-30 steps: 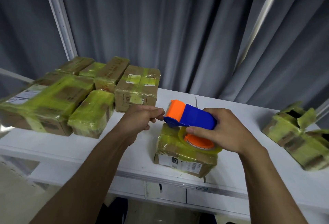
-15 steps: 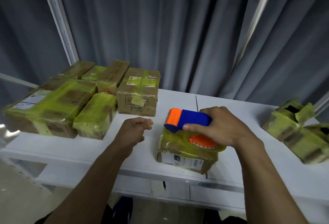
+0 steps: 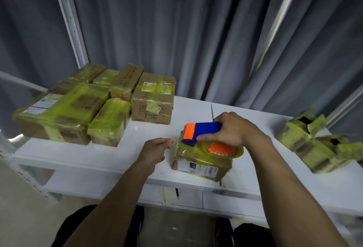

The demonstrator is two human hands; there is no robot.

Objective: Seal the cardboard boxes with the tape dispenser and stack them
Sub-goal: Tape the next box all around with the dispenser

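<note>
A small cardboard box (image 3: 202, 165) wrapped in yellowish tape lies near the white table's front edge. On its top rests a blue and orange tape dispenser (image 3: 204, 135) with a roll of clear yellowish tape. My right hand (image 3: 233, 129) grips the dispenser's blue handle from above. My left hand (image 3: 157, 149) hovers just left of the box with fingers curled and fingertips close to the thumb; I see nothing in it. Several taped boxes (image 3: 153, 99) stand grouped at the table's back left.
Two crumpled, open-flapped boxes (image 3: 314, 144) covered in tape sit at the right end of the white table (image 3: 125, 154). Grey curtains and a white perforated post (image 3: 68, 19) stand behind. Drawers run under the front edge.
My left hand has left the dispenser's orange front and drawn back left and down. My right hand has lowered the dispenser onto the small box.
</note>
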